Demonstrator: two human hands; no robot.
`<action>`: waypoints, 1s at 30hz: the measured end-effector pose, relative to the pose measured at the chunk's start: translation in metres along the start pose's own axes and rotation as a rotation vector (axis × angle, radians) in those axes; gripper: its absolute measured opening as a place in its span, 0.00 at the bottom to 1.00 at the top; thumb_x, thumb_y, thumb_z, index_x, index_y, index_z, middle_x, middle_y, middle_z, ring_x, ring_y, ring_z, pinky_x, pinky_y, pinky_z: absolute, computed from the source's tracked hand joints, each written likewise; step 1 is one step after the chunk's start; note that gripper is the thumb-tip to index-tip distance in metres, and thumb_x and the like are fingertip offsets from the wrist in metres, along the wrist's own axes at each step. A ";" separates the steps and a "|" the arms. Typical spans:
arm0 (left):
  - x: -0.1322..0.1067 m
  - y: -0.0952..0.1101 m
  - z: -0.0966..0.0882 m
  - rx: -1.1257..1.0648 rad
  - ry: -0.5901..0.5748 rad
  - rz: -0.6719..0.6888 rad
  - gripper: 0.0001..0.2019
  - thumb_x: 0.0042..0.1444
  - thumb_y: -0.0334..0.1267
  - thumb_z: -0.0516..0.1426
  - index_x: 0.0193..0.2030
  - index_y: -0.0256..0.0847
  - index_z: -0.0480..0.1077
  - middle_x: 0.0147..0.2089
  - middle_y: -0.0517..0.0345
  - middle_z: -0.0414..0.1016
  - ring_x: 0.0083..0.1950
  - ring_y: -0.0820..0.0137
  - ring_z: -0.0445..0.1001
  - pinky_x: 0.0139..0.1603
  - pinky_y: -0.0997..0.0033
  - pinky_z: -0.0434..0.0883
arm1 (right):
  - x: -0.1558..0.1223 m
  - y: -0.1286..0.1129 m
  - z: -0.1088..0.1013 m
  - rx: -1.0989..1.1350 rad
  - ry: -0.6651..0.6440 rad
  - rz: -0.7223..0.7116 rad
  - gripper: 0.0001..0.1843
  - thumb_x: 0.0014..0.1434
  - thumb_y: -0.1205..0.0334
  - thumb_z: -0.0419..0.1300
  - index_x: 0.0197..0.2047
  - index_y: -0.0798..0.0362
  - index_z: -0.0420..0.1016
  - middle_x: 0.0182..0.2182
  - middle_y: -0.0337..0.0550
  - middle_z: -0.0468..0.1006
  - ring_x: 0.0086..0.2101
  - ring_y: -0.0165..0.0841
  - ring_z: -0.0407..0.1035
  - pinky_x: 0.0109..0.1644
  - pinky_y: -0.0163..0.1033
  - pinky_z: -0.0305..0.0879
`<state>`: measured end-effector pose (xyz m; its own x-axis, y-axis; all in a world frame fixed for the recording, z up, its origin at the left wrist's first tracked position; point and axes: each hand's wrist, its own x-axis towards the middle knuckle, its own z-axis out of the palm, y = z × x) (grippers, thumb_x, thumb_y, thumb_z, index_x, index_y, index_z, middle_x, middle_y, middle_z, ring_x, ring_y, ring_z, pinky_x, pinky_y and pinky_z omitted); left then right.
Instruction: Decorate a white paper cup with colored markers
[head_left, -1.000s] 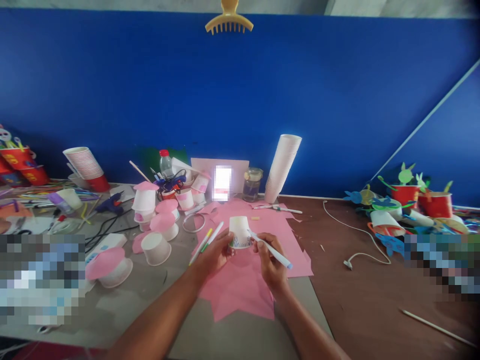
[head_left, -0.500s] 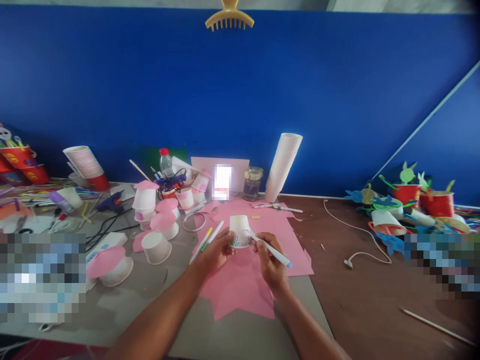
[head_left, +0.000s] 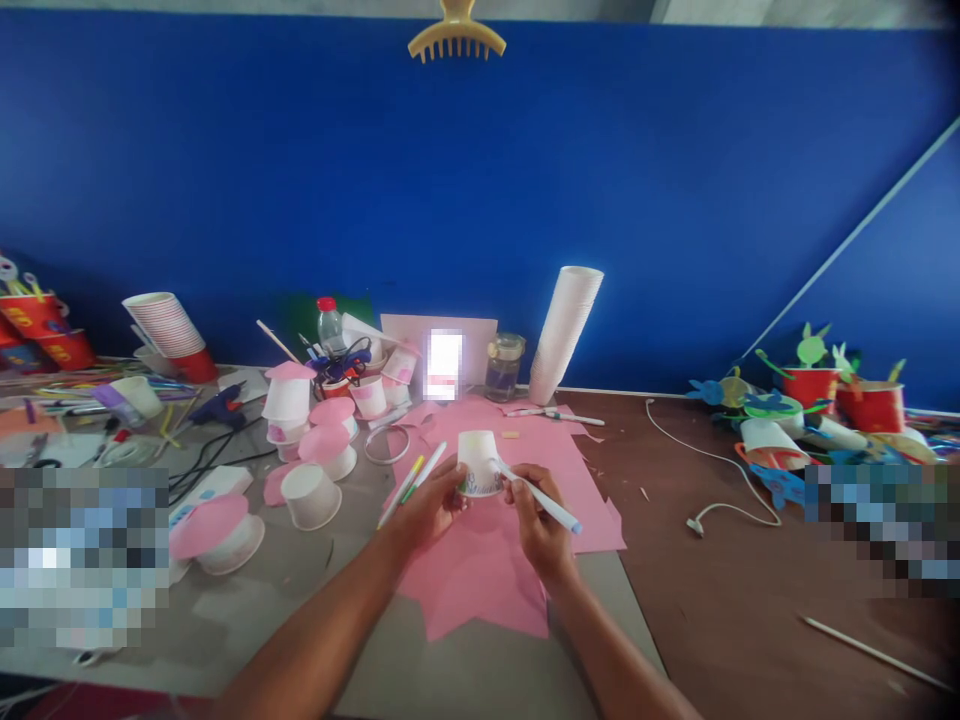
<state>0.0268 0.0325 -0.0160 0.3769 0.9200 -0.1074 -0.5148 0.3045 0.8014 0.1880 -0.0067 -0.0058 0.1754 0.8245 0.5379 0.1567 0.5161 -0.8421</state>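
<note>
Left hand: my left hand [head_left: 427,507] clamps a paper cup [head_left: 478,465] at lower centre, above pink paper [head_left: 480,580] (blue-green drawing along the cup's lower edge).
Right hand: my right hand [head_left: 536,515] grips a marker [head_left: 540,503], its tip at the cup's wall.
Hands: close together, both at the cup.

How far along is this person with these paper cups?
Several upturned white cups already wear pink paper tops, so those look done. In hand: the left hand holds a white paper cup, and the right hand touches a marker to it. Still to do: a plain upturned cup has no pink top.
</note>
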 end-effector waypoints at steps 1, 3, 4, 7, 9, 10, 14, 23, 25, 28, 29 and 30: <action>0.000 0.000 0.000 -0.002 0.001 0.000 0.17 0.48 0.48 0.68 0.38 0.40 0.73 0.33 0.61 0.69 0.30 0.77 0.64 0.25 0.81 0.60 | 0.000 0.001 0.000 0.003 0.002 -0.002 0.11 0.66 0.54 0.54 0.40 0.51 0.71 0.25 0.38 0.72 0.24 0.30 0.67 0.27 0.34 0.65; 0.000 0.000 0.000 -0.004 0.004 0.002 0.17 0.48 0.47 0.68 0.38 0.40 0.73 0.32 0.61 0.68 0.29 0.77 0.64 0.25 0.81 0.60 | 0.000 0.002 0.000 0.009 0.004 0.001 0.11 0.66 0.54 0.54 0.41 0.51 0.71 0.26 0.38 0.72 0.25 0.30 0.68 0.27 0.35 0.66; 0.000 0.000 0.000 -0.005 0.006 0.002 0.17 0.47 0.47 0.68 0.38 0.40 0.73 0.32 0.62 0.68 0.29 0.78 0.64 0.25 0.81 0.60 | 0.000 0.002 0.000 0.013 0.005 0.006 0.11 0.66 0.54 0.54 0.41 0.51 0.71 0.26 0.38 0.72 0.25 0.30 0.68 0.28 0.35 0.66; 0.001 0.000 0.000 -0.005 0.010 0.000 0.18 0.47 0.48 0.68 0.39 0.40 0.73 0.32 0.62 0.68 0.29 0.77 0.64 0.25 0.81 0.60 | 0.001 0.003 0.001 0.022 0.021 0.027 0.11 0.65 0.53 0.54 0.41 0.52 0.71 0.25 0.38 0.72 0.25 0.31 0.69 0.28 0.35 0.67; 0.001 0.000 0.000 -0.003 0.012 -0.005 0.18 0.47 0.49 0.68 0.39 0.39 0.73 0.33 0.61 0.69 0.29 0.77 0.64 0.25 0.80 0.61 | 0.002 0.003 0.001 0.029 0.034 0.043 0.12 0.65 0.53 0.54 0.41 0.52 0.71 0.26 0.39 0.73 0.26 0.31 0.70 0.28 0.35 0.68; 0.001 -0.001 0.000 -0.001 0.012 -0.007 0.19 0.46 0.49 0.68 0.39 0.39 0.73 0.32 0.61 0.69 0.29 0.77 0.64 0.25 0.80 0.61 | 0.002 0.003 0.001 0.035 0.039 0.051 0.12 0.65 0.52 0.54 0.40 0.52 0.71 0.26 0.39 0.73 0.26 0.31 0.69 0.28 0.35 0.68; 0.002 -0.001 -0.001 -0.001 0.017 -0.010 0.20 0.46 0.48 0.69 0.42 0.40 0.74 0.32 0.61 0.69 0.28 0.78 0.63 0.25 0.80 0.60 | 0.003 0.005 0.002 0.053 0.050 0.072 0.13 0.65 0.51 0.55 0.40 0.52 0.71 0.26 0.40 0.74 0.25 0.31 0.68 0.27 0.35 0.68; 0.002 -0.001 -0.002 -0.015 0.024 -0.001 0.16 0.48 0.46 0.68 0.40 0.41 0.74 0.32 0.61 0.69 0.28 0.77 0.63 0.25 0.79 0.60 | 0.001 0.002 0.000 0.054 0.017 0.069 0.12 0.65 0.51 0.55 0.40 0.52 0.71 0.25 0.39 0.73 0.25 0.30 0.68 0.28 0.35 0.67; 0.002 -0.001 -0.002 -0.020 0.027 -0.001 0.16 0.48 0.46 0.68 0.40 0.42 0.74 0.32 0.61 0.69 0.28 0.76 0.64 0.25 0.79 0.60 | 0.001 -0.001 0.000 0.052 0.003 0.056 0.12 0.65 0.52 0.55 0.40 0.52 0.71 0.24 0.38 0.72 0.24 0.30 0.67 0.27 0.35 0.66; 0.002 -0.001 -0.001 -0.028 0.034 0.002 0.17 0.46 0.47 0.69 0.38 0.41 0.73 0.31 0.62 0.69 0.28 0.77 0.64 0.24 0.80 0.60 | 0.000 -0.003 0.000 0.055 -0.008 0.046 0.12 0.65 0.52 0.55 0.39 0.52 0.72 0.24 0.37 0.71 0.24 0.30 0.66 0.26 0.34 0.64; 0.002 -0.001 -0.001 -0.031 0.038 0.001 0.17 0.46 0.47 0.69 0.37 0.41 0.72 0.31 0.62 0.69 0.28 0.77 0.64 0.24 0.80 0.60 | 0.000 -0.004 0.000 0.060 -0.005 0.048 0.12 0.65 0.52 0.56 0.39 0.51 0.72 0.24 0.37 0.72 0.24 0.30 0.66 0.26 0.34 0.64; 0.002 -0.001 -0.001 -0.034 0.041 0.001 0.18 0.45 0.48 0.69 0.36 0.40 0.72 0.31 0.62 0.69 0.27 0.77 0.64 0.24 0.80 0.60 | -0.001 -0.004 0.000 0.067 0.003 0.053 0.11 0.65 0.52 0.56 0.40 0.51 0.72 0.25 0.37 0.72 0.24 0.30 0.67 0.27 0.34 0.65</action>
<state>0.0275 0.0342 -0.0175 0.3445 0.9296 -0.1312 -0.5412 0.3108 0.7814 0.1871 -0.0091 -0.0029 0.1847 0.8506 0.4923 0.0820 0.4859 -0.8702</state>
